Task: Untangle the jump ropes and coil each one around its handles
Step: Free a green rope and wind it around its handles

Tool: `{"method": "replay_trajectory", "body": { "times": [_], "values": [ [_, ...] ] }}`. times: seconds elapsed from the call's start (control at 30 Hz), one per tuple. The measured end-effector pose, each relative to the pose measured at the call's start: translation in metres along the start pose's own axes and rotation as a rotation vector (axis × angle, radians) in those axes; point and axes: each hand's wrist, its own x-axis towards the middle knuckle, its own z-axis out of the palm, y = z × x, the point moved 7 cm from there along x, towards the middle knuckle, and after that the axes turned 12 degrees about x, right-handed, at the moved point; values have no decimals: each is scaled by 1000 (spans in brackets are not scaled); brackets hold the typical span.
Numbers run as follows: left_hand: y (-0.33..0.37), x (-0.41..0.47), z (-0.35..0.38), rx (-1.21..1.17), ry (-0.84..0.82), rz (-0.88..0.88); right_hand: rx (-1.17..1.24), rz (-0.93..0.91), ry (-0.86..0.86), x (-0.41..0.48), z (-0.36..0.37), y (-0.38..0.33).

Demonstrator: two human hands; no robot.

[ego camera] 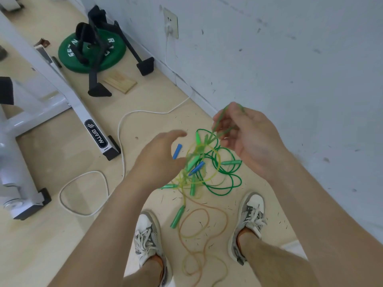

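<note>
Above the floor beside the wall, the right hand's fingers pinch green rope strands lifted from the tangle. The left hand reaches in, fingers apart, by a blue handle. Light, limp cord probably snags easily, so the rigid handles seem the surest hold.

"BRTW" – white frame leg, "55" – green weight plate

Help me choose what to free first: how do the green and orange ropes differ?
The green rope is pinched by the right hand and rises to it; the orange rope is unheld. The green rope bunches in tight loops; the orange rope trails wide between the shoes. Both are thin cords.
</note>
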Motion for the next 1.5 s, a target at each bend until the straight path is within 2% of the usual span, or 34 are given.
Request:
{"method": "replay_trajectory", "body": {
  "times": [0.07, 0.1, 0.13, 0.3, 0.37, 0.43, 0.5, 0.57, 0.6, 0.67, 0.73, 0.77, 0.87, 1.0, 1.17, 1.23, 1.33, 1.4, 1.5],
  "values": [
    [23, -2, -4, -485, -6, 103, 4, 14, -62, -2, 8, 4],
    [33, -3, -1, -650, -61, 119, 26, 13, -74, -3, 10, 4],
    [39, -4, 3, -704, -92, 132, 62, 7, -69, -3, 10, 3],
    [40, 0, 7, -272, 42, 151, 400, -24, 115, -2, -7, -4],
    [35, 1, 17, -65, -46, 119, 631, -50, 189, -1, -17, -5],
    [23, 2, 37, 186, -216, 80, 846, -106, 241, 0, -27, -11],
    [17, 1, 50, 256, -320, 67, 931, -148, 246, 0, -35, -18],
    [20, 3, 46, 140, -270, 74, 841, -90, 193, 2, -36, -15],
    [24, 5, 38, 29, -193, 79, 708, -22, 166, 3, -33, -9],
    [31, 7, 20, -301, -31, 64, 302, 98, 78, 3, -24, 10],
    [34, 6, 7, -616, 61, 14, -80, 128, -117, -2, -5, 24],
    [33, 6, 4, -716, 87, -15, -197, 133, -205, -5, 4, 30],
    [28, 5, -2, -849, 157, -79, -366, 158, -231, -9, 6, 34],
    [20, 4, -8, -908, 259, -146, -456, 156, -239, -9, 1, 29],
    [-9, -1, -25, -1132, 456, -293, -525, 182, -115, -9, -19, 21],
    [-14, -3, -29, -1245, 524, -316, -486, 146, 43, -4, -35, 17],
    [-22, -7, -35, -1395, 626, -341, -302, 85, 314, 0, -60, 11],
    [-27, -6, -36, -1480, 612, -345, -284, 38, 423, -1, -72, 6],
    [-15, -1, -30, -1499, 403, -279, -472, -45, 418, -3, -66, -2]
  ]
}}
